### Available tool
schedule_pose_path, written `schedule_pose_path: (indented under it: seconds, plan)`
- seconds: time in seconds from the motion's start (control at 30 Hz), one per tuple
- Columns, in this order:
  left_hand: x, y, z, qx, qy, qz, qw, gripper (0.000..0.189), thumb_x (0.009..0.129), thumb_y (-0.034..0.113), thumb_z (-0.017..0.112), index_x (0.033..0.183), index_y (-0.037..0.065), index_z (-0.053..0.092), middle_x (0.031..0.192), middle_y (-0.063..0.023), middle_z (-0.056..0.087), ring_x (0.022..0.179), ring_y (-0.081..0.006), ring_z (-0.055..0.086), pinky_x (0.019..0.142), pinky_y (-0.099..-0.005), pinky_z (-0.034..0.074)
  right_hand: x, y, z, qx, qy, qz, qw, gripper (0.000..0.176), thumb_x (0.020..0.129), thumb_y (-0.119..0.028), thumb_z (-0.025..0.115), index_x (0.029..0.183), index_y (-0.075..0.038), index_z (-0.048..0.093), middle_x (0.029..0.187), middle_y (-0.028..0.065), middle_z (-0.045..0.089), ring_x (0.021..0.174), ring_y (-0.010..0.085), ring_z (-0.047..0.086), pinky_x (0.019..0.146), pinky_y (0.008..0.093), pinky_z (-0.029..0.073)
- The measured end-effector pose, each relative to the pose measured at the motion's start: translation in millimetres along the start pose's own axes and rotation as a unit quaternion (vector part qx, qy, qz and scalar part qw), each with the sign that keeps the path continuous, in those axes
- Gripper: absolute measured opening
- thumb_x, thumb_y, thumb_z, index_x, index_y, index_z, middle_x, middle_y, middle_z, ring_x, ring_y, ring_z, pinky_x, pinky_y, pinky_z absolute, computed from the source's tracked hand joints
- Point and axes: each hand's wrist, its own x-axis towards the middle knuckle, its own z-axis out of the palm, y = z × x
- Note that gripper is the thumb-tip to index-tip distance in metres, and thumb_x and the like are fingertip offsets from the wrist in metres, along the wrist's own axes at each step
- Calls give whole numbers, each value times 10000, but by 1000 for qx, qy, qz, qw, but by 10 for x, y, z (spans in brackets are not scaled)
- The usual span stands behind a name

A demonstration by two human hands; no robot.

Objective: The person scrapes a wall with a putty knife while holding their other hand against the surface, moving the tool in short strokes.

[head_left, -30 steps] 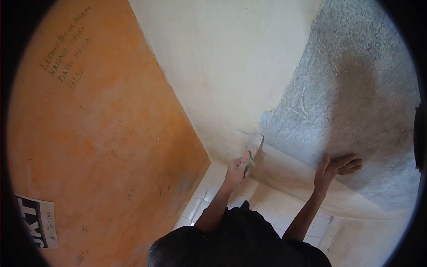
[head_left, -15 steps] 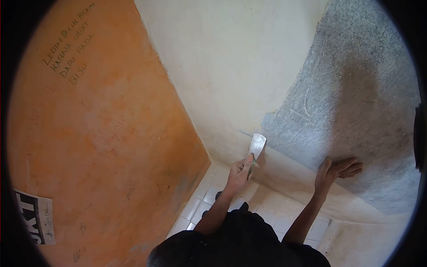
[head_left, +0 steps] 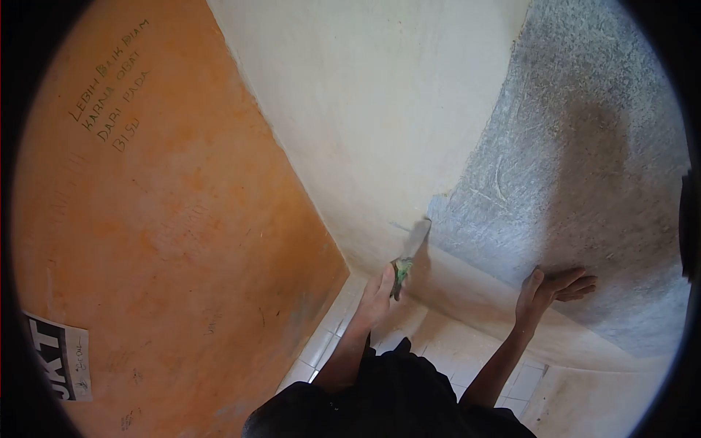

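Note:
My left hand (head_left: 379, 293) is wrapped round the green handle of a scraper (head_left: 415, 242). The scraper's metal blade points up and to the right, its tip at the wall by the lower left corner of a bare grey patch (head_left: 504, 171). Pale cream paint (head_left: 365, 95) covers the wall to the left of that patch. My right hand (head_left: 549, 290) rests against the lower part of the grey patch, fingers stretched out to the right, holding nothing.
An orange wall (head_left: 190, 219) with handwriting meets the cream wall in a corner on the left. A black-and-white sticker (head_left: 66, 358) is on it, low down. Below is a white tiled floor (head_left: 453, 358). A pale ledge (head_left: 584, 401) stands at the lower right.
My left hand has moved slightly down and left, and the scraper has turned so its blade shows more edge-on. My right hand has stayed on the wall.

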Motion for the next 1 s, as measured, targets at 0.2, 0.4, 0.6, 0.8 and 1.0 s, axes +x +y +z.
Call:
schedule_pose_path:
  seconds: [0.2,0.4,0.6,0.8,1.0]
  plan:
    - [90,-458,-171,295,49,191,935,275,983,224,499,1143,5,544,763,22,505,668,-69,451,595,-217,378,-49,4,-57,-150,8,-27,988,987,925,-580,414,1431,45,-159,1432,434,-10,1331,547,162,1080,542,222]
    - [49,-435,-143,104,73,73,989,276,953,223,572,1081,-18,620,698,61,491,608,-33,418,546,-197,351,21,-72,-99,-297,31,-60,952,1039,912,-596,432,1412,92,-165,1404,471,-10,1308,567,189,1065,537,258]
    - [45,-443,23,108,102,129,981,339,945,238,597,1155,-26,636,675,91,469,565,1,371,491,-179,301,92,-260,-116,-427,64,-80,899,1092,899,-612,450,1392,139,-172,1376,508,-11,1286,587,215,1051,532,294]
    - [67,-494,38,80,112,117,984,316,946,223,597,1115,-39,649,662,105,458,583,2,363,502,-184,282,82,-99,-164,-349,67,-84,931,1058,907,-602,439,1405,111,-164,1392,486,-1,1293,573,217,1056,531,286]
    - [44,-447,79,44,118,118,985,308,952,219,586,1107,-39,652,672,102,466,586,4,359,506,-180,278,65,-197,-65,-259,55,-84,961,1018,918,-589,426,1420,79,-155,1411,458,11,1302,557,219,1062,531,276]
